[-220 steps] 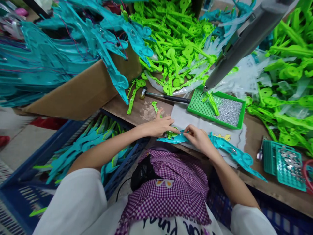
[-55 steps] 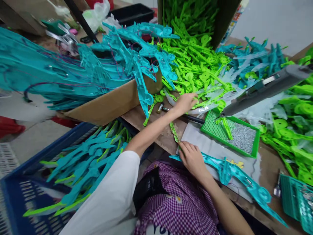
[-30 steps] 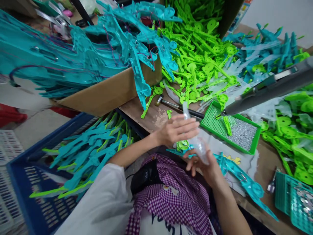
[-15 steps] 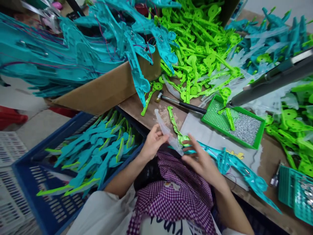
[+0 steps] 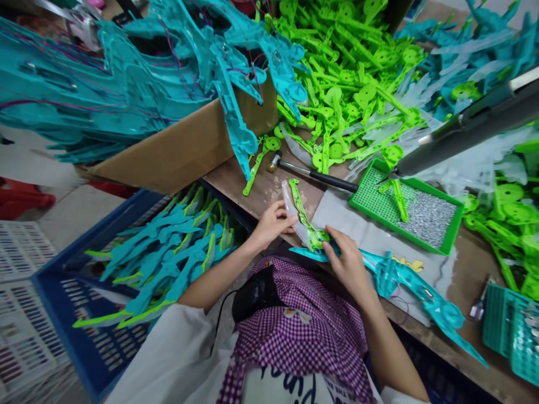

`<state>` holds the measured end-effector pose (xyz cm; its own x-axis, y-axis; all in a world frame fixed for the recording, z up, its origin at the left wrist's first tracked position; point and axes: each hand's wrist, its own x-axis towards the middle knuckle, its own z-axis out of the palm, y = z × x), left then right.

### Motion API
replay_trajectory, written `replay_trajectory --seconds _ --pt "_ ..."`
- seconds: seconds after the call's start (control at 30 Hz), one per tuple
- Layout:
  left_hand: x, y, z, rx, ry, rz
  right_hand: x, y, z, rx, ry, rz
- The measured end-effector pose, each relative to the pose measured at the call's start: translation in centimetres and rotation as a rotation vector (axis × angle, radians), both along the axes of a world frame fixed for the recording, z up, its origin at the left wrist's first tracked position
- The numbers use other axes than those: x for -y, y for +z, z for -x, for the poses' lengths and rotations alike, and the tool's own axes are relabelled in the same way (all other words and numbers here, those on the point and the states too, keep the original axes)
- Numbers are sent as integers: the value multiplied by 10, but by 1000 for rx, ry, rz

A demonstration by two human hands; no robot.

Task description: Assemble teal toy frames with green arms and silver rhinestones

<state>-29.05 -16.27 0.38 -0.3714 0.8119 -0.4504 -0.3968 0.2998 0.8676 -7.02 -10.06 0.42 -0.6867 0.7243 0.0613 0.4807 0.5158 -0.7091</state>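
Note:
My left hand (image 5: 273, 225) pinches a frosted, translucent plastic blade (image 5: 288, 196) between thumb and fingers. The blade lies along the left edge of a lime green plastic arm (image 5: 298, 203) with a round lower end. At that round end, my right hand (image 5: 346, 259) has its thumb and forefinger closed on the green arm. Beneath both pieces, a long teal plastic part (image 5: 415, 285) stretches from under my hands to the lower right, partly hidden by my right hand.
A hammer (image 5: 324, 180) lies behind my hands. A green tray (image 5: 447, 247) holds small metal pieces, below an electric screwdriver (image 5: 458, 129). Green parts (image 5: 337, 84) are heaped at the back. Left are a cardboard box (image 5: 177, 151) and blue crate (image 5: 63, 292) with teal-green assemblies.
The translucent blade has come down against the green arm's left side. My right hand has moved from beside the blade's lower end onto the green arm's round end.

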Motion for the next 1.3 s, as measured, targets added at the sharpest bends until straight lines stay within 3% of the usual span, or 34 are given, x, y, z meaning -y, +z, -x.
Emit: replay_trajectory --seconds 0.27,0.4,0.73,0.83,1.07,1.17,1.3 --pt "-7 -6 1 -135 -78 24 1 -1 1 49 54 -112" --pt "-7 -2 7 -167 -160 28 1 1 3 108 98 -152" --pt "-11 5 21 -468 -348 -57 -2 3 6 134 122 -180" --pt "-12 12 26 -675 -445 -37 -3 2 7 138 131 -178" --pt "-17 26 30 -1504 -591 15 -4 2 8 131 125 -181" --pt "-20 28 27 -1604 -652 -6 -3 1 8 131 120 -191" --pt "-22 30 26 -1593 -660 6 -2 2 9 142 123 -202"
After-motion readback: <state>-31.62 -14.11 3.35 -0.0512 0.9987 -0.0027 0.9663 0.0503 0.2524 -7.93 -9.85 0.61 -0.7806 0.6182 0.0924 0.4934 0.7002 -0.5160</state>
